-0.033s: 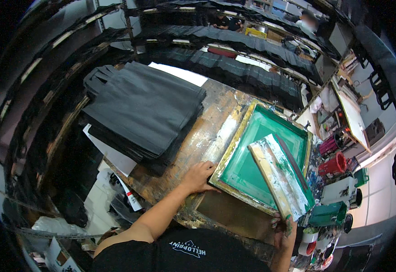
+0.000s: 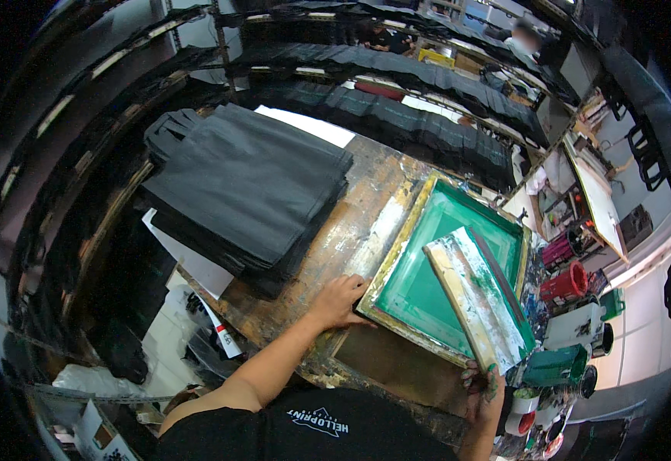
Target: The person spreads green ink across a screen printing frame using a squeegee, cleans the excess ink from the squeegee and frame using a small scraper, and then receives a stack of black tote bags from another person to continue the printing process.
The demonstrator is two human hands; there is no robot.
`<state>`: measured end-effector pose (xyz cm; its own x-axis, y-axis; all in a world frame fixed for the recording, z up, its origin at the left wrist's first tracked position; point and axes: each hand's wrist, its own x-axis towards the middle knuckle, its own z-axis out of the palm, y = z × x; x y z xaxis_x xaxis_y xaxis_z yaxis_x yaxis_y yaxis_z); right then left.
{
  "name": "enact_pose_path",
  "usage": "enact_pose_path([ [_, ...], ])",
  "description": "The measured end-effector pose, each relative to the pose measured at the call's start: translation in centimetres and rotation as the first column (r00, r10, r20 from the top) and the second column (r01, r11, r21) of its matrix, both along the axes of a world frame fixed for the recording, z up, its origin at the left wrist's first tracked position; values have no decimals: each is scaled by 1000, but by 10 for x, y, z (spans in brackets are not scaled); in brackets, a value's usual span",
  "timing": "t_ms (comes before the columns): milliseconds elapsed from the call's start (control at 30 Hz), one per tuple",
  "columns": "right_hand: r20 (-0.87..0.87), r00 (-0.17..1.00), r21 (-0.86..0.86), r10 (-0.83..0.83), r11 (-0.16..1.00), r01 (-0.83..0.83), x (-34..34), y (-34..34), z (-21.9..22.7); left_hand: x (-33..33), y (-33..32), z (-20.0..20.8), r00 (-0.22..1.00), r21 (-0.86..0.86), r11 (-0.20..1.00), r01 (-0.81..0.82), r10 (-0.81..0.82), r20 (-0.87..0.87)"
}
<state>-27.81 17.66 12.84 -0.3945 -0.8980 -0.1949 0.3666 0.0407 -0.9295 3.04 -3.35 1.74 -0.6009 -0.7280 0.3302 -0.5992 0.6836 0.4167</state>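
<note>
Racks of dark fabric (image 2: 397, 96) curve round the back; paint-stained wooden counter (image 2: 374, 165) in front of you, stack of black bags (image 2: 251, 180) on its left part, red tub (image 2: 564, 283) and green tub (image 2: 554, 367) off to the right. Squeegee (image 2: 478, 296) lies aslant across the green screen frame (image 2: 398, 243), long axis running from far left to near right, so its near end sits right by your right hand (image 2: 483, 384), clearly the nearer one. Your left hand (image 2: 339, 301) is well apart from it, fingers and thumb closed round the frame's near-left corner. Right fingers are curled at the squeegee's near end beside the frame edge, partly hidden; can't tell whether they clamp it or only touch
</note>
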Motion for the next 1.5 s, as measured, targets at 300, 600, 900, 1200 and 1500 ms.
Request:
enact_pose_path([
  [300,74,996,-114,45,993,-37,17,-32,16,-27,29,-19,828,293,956,-2,166,-536],
  [600,106,990,-50,93,995,-88,35,-62,11,-38,37,-34,726,387,916,100,199,-658],
  [900,84,965,41,247,967,-251,38,-85,20,-42,37,-35,639,440,876,198,225,-735],
  [1200,82,961,14,262,964,-264,42,-93,27,-34,30,-49,740,387,917,99,192,-645],
  [1500,82,952,-39,296,955,-293,38,-101,21,-42,39,-39,721,402,908,121,198,-664],
])
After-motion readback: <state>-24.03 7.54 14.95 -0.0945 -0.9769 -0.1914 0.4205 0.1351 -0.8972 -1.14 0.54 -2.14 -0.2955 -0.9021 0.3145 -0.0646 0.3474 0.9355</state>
